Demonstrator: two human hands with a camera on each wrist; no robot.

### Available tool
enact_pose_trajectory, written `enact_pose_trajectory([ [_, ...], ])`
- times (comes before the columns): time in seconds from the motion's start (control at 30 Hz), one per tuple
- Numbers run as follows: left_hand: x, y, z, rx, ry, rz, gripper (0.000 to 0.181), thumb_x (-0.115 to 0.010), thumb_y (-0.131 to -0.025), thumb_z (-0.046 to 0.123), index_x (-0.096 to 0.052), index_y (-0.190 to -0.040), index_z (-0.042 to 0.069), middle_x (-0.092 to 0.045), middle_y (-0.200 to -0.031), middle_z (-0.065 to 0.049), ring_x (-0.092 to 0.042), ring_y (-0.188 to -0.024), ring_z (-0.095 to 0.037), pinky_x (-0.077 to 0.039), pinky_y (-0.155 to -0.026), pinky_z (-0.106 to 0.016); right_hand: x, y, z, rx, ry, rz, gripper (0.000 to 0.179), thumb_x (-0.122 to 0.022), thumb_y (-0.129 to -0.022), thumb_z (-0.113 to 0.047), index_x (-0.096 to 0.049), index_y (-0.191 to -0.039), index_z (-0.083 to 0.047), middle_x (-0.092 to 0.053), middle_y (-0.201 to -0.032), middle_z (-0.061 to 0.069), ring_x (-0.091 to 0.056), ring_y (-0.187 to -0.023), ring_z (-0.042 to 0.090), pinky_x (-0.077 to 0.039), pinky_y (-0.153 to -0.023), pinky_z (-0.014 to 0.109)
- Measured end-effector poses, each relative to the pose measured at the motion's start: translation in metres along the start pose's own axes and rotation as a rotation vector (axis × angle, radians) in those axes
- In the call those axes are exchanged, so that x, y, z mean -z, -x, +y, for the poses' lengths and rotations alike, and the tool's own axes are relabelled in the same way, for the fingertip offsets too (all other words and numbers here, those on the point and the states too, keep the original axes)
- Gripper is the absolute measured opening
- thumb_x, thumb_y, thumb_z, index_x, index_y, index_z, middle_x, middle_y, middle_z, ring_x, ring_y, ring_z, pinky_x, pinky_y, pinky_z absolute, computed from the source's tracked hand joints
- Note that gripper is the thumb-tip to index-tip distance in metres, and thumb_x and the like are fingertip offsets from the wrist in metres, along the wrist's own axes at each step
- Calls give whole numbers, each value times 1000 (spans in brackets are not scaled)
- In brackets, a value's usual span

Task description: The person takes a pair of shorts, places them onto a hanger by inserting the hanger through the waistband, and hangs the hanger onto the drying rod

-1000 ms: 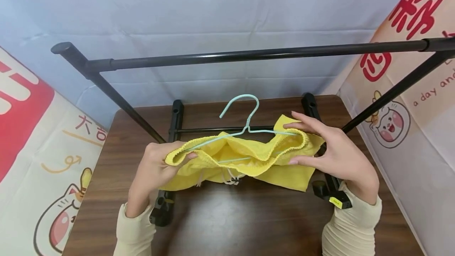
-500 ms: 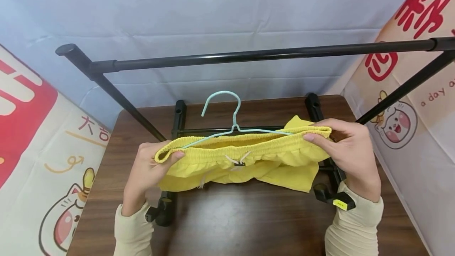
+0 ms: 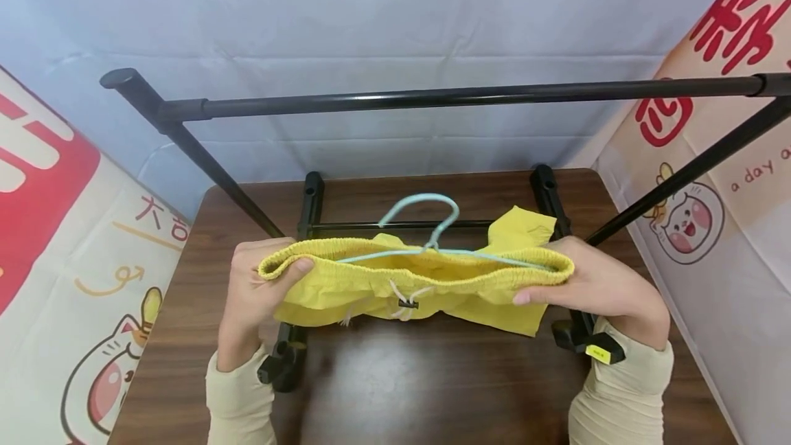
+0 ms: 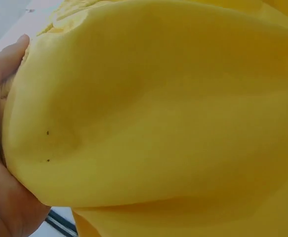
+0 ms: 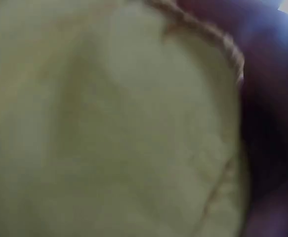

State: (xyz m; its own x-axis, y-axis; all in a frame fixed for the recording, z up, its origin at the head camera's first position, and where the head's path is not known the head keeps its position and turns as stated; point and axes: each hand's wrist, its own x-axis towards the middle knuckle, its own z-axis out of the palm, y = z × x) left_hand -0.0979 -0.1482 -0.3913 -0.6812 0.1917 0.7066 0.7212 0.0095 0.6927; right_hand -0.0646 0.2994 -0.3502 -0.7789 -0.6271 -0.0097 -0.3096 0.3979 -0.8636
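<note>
Yellow shorts (image 3: 346,294) with a gathered elastic waistband stretch between both hands in the head view, waist opening upward. A white drawstring with a black toggle (image 3: 408,304) hangs at their front. Inside the waistband lies a pale blue hanger (image 3: 426,197), its hook sticking up above the opening and its lower part hidden in the cloth. My left hand (image 3: 250,297) pinches the waistband's left end, thumb in front. At the other end my right hand (image 3: 608,283) grips the waistband, its fingers mostly behind the cloth. Yellow fabric (image 4: 158,113) fills the left wrist view; the right wrist view is blurred.
A black garment rack stands on the brown wooden table (image 3: 383,376), its top bar (image 3: 432,97) crossing beyond the shorts. Its feet (image 3: 312,198) rest on the tabletop. Pale cloth (image 3: 371,12) hangs behind, with printed panels (image 3: 692,218) at both sides.
My right hand has moved outward and taken hold of the waistband's right end, pulling it wide. The hanger's hook shifted left, then back right and lower. The waist opening now gapes more than half a second ago.
</note>
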Motion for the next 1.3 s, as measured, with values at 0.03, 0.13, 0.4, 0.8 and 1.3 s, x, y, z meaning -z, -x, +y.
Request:
enact_pose_trajectory([
  [0.03,-2,-1,0,-15,28,8,25,-80,-94,13,-68,-73,3,-52,-60,-2,-43,-54,-5,-34,-45,-21,0,-1,2,16,-7,-60,23,-74,-95,-1,-70,-109,-19,-70,-84,-2,-65,-72,7,-58,-66,27],
  [0.13,-5,-3,1,-37,120,56,23,-81,-92,9,-70,-75,-4,-60,-64,-3,-49,-55,-8,-39,-48,-22,0,-4,9,55,-22,-171,22,-65,-101,-1,-68,-112,-20,-65,-81,-1,-63,-72,6,-57,-67,26],
  [0.4,6,6,-4,17,41,68,13,-83,-90,7,-76,-81,1,-70,-72,-1,-58,-60,-5,-47,-55,-19,-1,3,4,-182,3,-84,23,-61,-107,-17,-63,-84,-14,-48,-65,-12,-50,-58,0,-48,-57,25],
  [0.8,29,44,-41,609,-134,-231,33,-90,-83,11,-72,-110,13,-76,-97,4,-73,-84,-9,-61,-72,-28,20,33,-8,-205,-88,266,15,-61,-102,1,-68,-92,-8,-63,-72,-7,-62,-64,12,-52,-58,30],
  [1.3,21,52,-76,503,-596,117,37,-83,-93,27,-62,-69,8,-53,-57,-4,-42,-49,-7,-33,-45,-21,48,60,-22,121,18,887,37,-66,-94,11,-78,-103,-22,-77,-90,-17,-66,-72,-7,-48,-67,4],
])
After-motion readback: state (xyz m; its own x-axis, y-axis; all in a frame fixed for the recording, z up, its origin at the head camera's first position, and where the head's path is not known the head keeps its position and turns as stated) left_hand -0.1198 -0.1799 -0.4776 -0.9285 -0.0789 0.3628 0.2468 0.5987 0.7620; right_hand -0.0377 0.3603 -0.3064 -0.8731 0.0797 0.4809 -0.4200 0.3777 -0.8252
